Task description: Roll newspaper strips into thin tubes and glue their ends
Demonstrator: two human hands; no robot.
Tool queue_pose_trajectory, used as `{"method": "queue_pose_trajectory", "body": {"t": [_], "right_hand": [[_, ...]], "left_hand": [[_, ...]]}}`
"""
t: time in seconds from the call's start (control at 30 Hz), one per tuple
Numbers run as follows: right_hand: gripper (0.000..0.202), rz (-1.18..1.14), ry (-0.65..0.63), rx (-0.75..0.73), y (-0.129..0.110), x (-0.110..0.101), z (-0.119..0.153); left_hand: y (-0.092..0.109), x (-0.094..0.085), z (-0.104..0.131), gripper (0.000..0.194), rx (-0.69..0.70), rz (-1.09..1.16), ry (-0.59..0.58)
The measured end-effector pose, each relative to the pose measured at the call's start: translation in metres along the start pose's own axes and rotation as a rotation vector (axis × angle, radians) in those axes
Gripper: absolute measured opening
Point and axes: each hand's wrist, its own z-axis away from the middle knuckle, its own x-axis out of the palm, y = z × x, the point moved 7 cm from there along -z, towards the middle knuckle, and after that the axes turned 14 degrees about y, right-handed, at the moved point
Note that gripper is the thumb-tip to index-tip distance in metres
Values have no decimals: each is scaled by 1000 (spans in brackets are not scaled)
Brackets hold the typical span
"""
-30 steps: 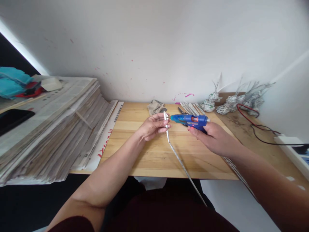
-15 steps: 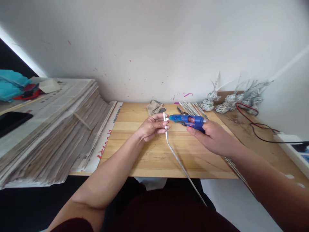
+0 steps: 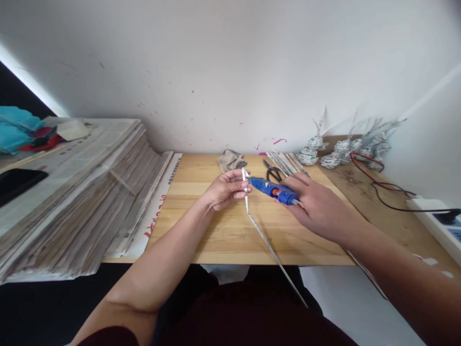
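Over the wooden board [image 3: 201,235], my left hand [image 3: 225,190] pinches a long, thin rolled-paper strip [image 3: 264,236] near its upper end. That end is folded into a narrow white loop above my fingertips. Below the hand the strip bends and runs down over the board's front edge towards my lap. My right hand [image 3: 312,204] is wrapped round a blue hot glue gun [image 3: 268,189], with a glue stick poking from its rear. The gun's nozzle is at the folded end, beside my left fingertips; whether it touches the paper I cannot tell.
Black-handled scissors [image 3: 273,172], a beige cloth [image 3: 230,160] and several paper rolls [image 3: 284,162] lie at the back. Woven paper figures [image 3: 338,153] and a power strip [image 3: 434,218] with cables are at the right. A tall newspaper stack [image 3: 93,192] and a phone [image 3: 21,183] are at the left.
My right hand has turned the glue gun, its rear swinging down and towards me, the nozzle now closer to the folded strip. The scissors show more fully. My left hand keeps its pinch.
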Motion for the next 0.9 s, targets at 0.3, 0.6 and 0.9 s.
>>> {"method": "queue_pose_trajectory", "body": {"t": [0.3,0.6,0.9], "right_hand": [[16,-84,-29,40,1,1,1],[19,-174,37,167,11,0,-2],[21,-209,42,160,14,-5,0]], "left_hand": [[1,1,1,38,-1,-20,-5],[1,3,4,38,-30,-6,-8],[2,3,4,37,-27,-14,-30]]}}
